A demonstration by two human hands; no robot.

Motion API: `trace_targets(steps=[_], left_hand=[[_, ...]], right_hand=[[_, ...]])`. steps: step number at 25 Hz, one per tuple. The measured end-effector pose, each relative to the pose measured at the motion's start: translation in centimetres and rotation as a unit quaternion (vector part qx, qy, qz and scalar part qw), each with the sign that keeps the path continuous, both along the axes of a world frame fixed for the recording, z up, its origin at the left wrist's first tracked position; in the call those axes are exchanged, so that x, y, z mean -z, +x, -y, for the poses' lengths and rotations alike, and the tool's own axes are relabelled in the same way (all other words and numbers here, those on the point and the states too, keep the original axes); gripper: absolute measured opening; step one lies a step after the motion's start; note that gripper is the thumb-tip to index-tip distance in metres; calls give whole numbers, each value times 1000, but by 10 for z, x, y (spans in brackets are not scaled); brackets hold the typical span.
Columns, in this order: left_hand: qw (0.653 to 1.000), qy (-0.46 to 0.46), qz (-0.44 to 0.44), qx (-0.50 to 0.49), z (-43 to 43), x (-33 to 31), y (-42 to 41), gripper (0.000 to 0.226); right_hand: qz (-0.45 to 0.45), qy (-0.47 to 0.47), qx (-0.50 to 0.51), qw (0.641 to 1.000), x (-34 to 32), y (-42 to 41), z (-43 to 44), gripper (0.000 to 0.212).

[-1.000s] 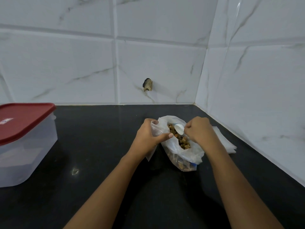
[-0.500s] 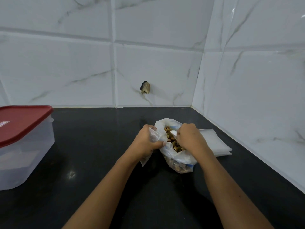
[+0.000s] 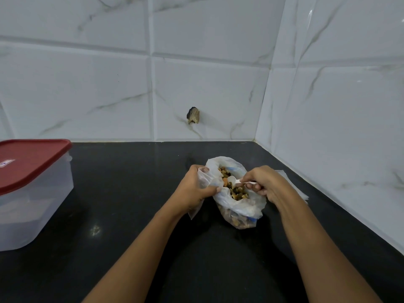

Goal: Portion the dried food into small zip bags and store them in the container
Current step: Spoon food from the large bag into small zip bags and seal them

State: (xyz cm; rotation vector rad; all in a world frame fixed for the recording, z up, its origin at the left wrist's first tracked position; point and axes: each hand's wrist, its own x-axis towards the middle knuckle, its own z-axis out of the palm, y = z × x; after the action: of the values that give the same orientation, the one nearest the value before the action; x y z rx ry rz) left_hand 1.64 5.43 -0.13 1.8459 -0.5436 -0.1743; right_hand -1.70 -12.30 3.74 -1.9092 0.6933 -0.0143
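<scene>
Clamping its fingers (image 3: 213, 189) on a small zip bag (image 3: 202, 181), the left hand (image 3: 193, 190) touched the food bag (image 3: 241, 207) on the table (image 3: 131, 193); the right hand (image 3: 265, 185) pinched a spoon (image 3: 235, 181) inside the dried food (image 3: 237, 191).

I see white marble-look tiled walls (image 3: 341, 127) meeting in a corner (image 3: 263, 101), above a glossy black surface (image 3: 131, 206). The back wall (image 3: 98, 88) has a dark spot (image 3: 193, 115), maybe a chipped tile.

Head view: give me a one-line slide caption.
Right hand holds a white spoon in the open bag of dried food; left hand grips a small zip bag beside it.
</scene>
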Motion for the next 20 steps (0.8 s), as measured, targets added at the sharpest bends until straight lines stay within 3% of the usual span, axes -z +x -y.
trace_targets(steps=[3, 7, 11, 20], left_hand=[[1000, -3, -1, 4, 0, 0, 1, 56], [1000, 9, -8, 2, 0, -3, 2, 58], [1000, -5, 3, -16, -3, -7, 4, 66], [993, 31, 107, -25, -5, -11, 4, 53]], right_hand=[[-7, -9, 2, 1000, 0, 1, -4, 19], [10, 75, 1, 997, -6, -7, -3, 21], [29, 96, 17, 995, -9, -11, 3, 20], [60, 156, 18, 986, -18, -19, 12, 22]])
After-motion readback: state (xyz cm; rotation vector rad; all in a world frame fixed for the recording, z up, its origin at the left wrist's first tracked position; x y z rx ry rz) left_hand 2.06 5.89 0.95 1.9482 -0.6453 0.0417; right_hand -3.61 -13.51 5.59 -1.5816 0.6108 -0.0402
